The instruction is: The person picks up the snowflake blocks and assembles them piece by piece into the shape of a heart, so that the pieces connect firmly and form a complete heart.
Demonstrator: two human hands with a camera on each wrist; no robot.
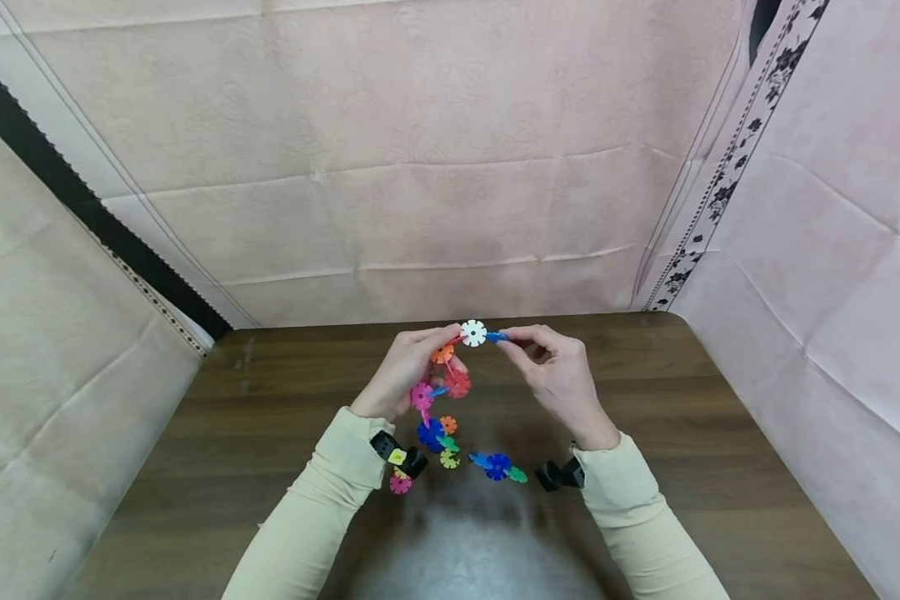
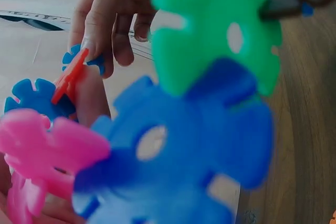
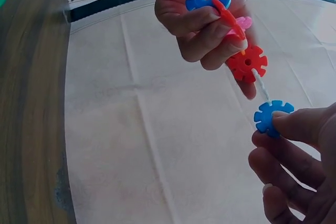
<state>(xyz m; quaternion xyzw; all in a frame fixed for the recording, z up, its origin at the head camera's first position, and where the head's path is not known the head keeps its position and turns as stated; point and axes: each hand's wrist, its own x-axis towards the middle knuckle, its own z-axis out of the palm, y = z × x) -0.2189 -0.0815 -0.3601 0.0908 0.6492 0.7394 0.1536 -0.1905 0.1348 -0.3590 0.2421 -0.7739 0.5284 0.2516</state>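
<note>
A chain of notched plastic discs hangs from my left hand (image 1: pixel 401 371), whose fingers are curled round its upper part. At the chain's top end a white disc (image 1: pixel 473 333) sits between a red disc (image 3: pixel 248 63) and a blue disc (image 3: pixel 269 119). My right hand (image 1: pixel 562 379) pinches that blue disc between thumb and finger. Lower down hang a pink disc (image 1: pixel 422 396), a larger blue disc (image 1: pixel 430 434) and a yellow-green disc (image 1: pixel 449 459). In the left wrist view a blurred green disc (image 2: pixel 210 30) partly covers the right hand.
Joined blue and green discs (image 1: pixel 498 467) lie on the brown wooden table (image 1: pixel 270 467) below the hands. A pink disc (image 1: pixel 400 484) shows beside the left wrist camera (image 1: pixel 401 454). Pale cloth (image 1: pixel 450 208) hangs behind the table and at both sides.
</note>
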